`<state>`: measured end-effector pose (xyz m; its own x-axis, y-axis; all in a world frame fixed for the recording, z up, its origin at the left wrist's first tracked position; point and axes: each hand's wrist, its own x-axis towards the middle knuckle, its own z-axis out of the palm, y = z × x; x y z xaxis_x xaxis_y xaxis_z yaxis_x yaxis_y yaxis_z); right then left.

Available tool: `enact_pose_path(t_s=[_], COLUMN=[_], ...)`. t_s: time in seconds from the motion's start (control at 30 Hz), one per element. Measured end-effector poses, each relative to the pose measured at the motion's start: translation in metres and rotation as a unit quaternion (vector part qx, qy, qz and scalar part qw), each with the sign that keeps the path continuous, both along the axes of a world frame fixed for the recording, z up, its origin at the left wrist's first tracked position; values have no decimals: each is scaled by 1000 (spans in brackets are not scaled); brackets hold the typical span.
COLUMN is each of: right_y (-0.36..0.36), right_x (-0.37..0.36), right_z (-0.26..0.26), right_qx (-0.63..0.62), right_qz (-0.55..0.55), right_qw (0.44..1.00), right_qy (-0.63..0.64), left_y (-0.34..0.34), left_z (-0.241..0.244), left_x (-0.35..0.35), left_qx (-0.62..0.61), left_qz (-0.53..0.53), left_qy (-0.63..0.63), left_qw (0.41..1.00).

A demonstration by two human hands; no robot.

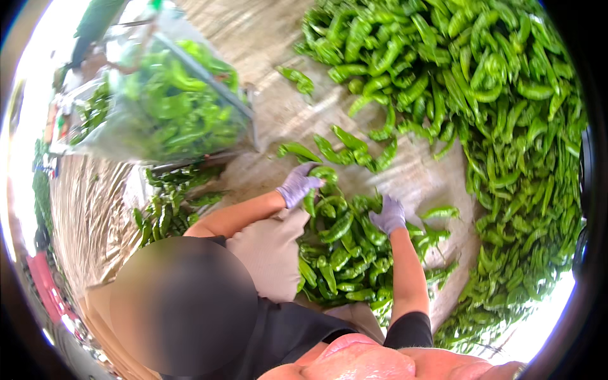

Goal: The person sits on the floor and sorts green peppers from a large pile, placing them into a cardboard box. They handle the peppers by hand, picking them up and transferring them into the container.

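My left hand, in a thin purple glove, has its fingers and thumb around a long green pepper. Facing it across a small heap of green peppers is my right hand, gloved the same way. Its thumb and fingers are spread at the heap's far right edge, close against a pepper there; no firm grip shows. The heap lies right in front of my body, between my forearms. A few loose green peppers lie on the floor sheet just beyond my hands.
A large mound of green peppers curves along the right and far side. At the upper left stands a clear plastic bag full of peppers, beside a grey frame bar. More peppers lie left of my arm. A pale, wrinkled sheet covers the ground.
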<state>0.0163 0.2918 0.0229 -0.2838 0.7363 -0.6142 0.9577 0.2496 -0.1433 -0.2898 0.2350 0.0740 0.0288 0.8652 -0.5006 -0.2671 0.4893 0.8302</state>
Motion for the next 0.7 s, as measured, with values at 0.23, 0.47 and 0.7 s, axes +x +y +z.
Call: enact_pose_path(t_s=[0.23,0.47,0.7], right_y=[-48,-51,-52], right_x=[26,11,37], right_z=[2,24,28], right_qx=[-48,-96,-107], right_qz=[-125,-112,-206], right_qw=[990,989,973], right_qy=[46,24,-17], left_y=[-29,-59,-39], left_z=[263,338,300], left_x=[-63,-264,-201], left_qx=[544,271,383], left_qz=[63,291,190], left_qy=[539,783,814], left_qw=[640,478,392])
